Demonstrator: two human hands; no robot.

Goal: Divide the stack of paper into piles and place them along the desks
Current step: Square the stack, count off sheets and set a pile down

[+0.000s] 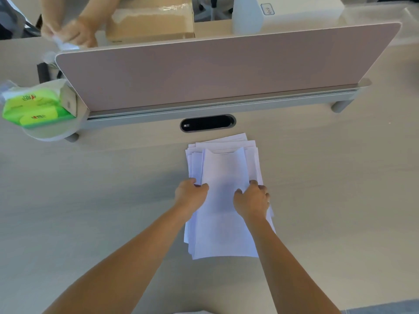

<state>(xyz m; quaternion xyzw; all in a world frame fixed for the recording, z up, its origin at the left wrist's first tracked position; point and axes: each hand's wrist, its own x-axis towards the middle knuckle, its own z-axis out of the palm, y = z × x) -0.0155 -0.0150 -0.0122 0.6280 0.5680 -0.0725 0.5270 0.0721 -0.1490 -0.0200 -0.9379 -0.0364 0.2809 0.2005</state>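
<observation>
Paper (223, 200) likely light, floppy, slick btwn sheets; it'll fan or slide if pinched at one spot, so best taken by both long edges, as now. White, plain, unevenly squared; top sheets bowed up in a trough. Lies mid-desk (90, 189), just short of the cable slot (208, 123). Left hand (191, 193) & right hand (251, 200) each curled, pinching top sheets at the sides.

office | desk (90, 200) with pink divider screen (226, 71) | cable port (208, 123) | swivel-chair base (212, 7) behind
</observation>
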